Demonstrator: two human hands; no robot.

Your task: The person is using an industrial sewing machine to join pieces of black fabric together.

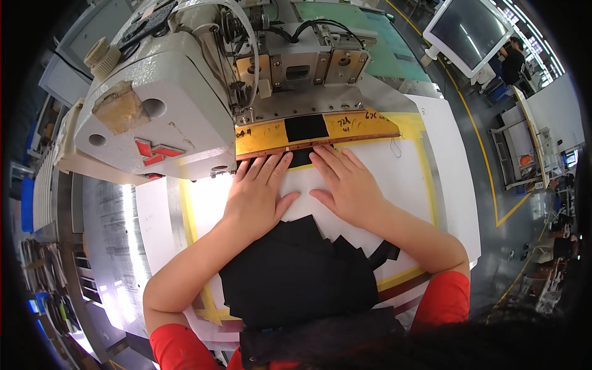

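Note:
A black fabric piece (301, 159) lies on the white work surface, its far part running under a long yellow template strip (364, 128). More black shows through the strip's window. My left hand (260, 188) lies palm down with fingers stretched, its fingertips at the strip's near edge and beside the fabric's left side. My right hand (348, 185) is flat too, fingers extended, with its index fingertip at the strip's edge by the fabric's right side. Both thumbs point inward, apart from each other. A loose pile of black fabric pieces (302, 271) lies close to my body, between my forearms.
The white sewing machine head (166, 105) overhangs the left side, close to my left hand. Metal clamp parts (299, 71) stand behind the strip. Yellow tape (430, 185) borders the work surface. A monitor (467, 34) is at the far right; a person (512, 60) sits beyond.

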